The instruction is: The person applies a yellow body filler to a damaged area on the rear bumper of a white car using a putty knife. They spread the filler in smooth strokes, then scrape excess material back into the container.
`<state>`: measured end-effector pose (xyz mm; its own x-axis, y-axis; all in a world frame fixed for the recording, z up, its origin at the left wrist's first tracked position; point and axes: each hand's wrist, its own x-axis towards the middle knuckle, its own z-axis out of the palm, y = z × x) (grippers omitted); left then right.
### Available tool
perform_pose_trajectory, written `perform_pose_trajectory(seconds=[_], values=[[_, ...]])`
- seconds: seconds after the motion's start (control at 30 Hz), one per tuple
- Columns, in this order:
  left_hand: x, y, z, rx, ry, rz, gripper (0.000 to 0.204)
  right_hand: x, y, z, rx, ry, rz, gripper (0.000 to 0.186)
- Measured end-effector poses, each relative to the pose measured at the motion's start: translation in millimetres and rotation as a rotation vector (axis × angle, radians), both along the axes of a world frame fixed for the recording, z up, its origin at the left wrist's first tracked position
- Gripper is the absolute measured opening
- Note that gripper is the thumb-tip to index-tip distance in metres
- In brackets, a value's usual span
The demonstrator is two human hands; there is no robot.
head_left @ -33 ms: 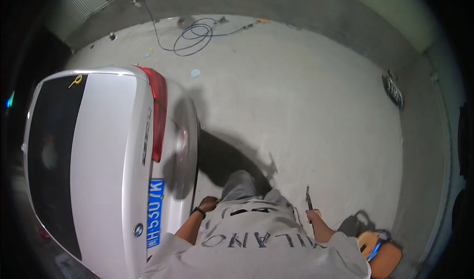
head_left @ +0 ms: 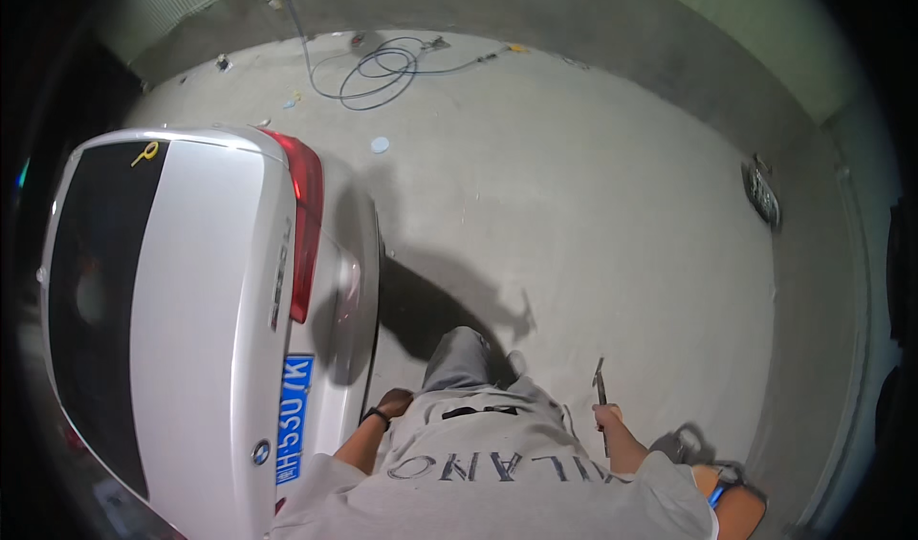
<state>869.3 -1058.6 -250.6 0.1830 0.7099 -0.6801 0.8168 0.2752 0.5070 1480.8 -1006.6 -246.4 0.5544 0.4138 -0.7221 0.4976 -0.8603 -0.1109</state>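
Observation:
My right hand [head_left: 605,415] is wrapped around a slim dark tool [head_left: 600,379] with a narrow, pale metallic tip that points away from me. It is held out to my right, above the floor. My left hand [head_left: 394,403] hangs by my left hip with its fingers curled, close to the rear bumper [head_left: 359,301] of a white car [head_left: 196,282]. What those fingers hold, if anything, is hidden. On the car's dark rear window lies a yellow ring-shaped item [head_left: 145,154] with a loose tail, perhaps a roll of tape.
The car fills the left side, with its red tail light [head_left: 306,225] and blue number plate [head_left: 295,416] facing me. A coiled hose [head_left: 382,76] lies by the far wall, near a pale disc [head_left: 380,145]. An orange-brown item [head_left: 741,513] sits behind my right arm. A dark oval object [head_left: 762,194] rests against the right wall.
My view has shifted slightly. The tool in my right hand is tilted a little differently. A bit of yellow seen beside my left fingers earlier is now out of sight.

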Motion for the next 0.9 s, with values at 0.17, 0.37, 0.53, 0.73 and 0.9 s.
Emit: perform_pose_trajectory(seconds=[0.17, 0.37, 0.53, 0.73, 0.9], values=[[-19.0, 76.9, -105.7, -0.184, 0.051, 0.326, 0.044, 32.1, 290.9, 23.3, 0.161, 0.035, -0.123, 0.032], [-37.4, 349.4, -96.6, -0.320, -0.027, 0.317, 0.045, -55.2, 475.7, 6.0, 0.243, 0.207, -0.360, 0.031], [-117.5, 619.2, 31.2, 0.226, -0.099, 0.657, 0.042, -167.0, 607.4, -16.6, -0.001, 0.221, 0.053, 0.032], [-252.8, 771.8, 53.9, 0.310, -0.070, 0.793, 0.045, -309.4, 825.3, -73.6, -0.164, 0.217, 0.650, 0.035], [-305.7, 775.1, 25.3, -0.186, 0.161, 0.843, 0.055, -447.5, 1071.7, -68.8, -0.155, 0.207, 0.727, 0.037]])
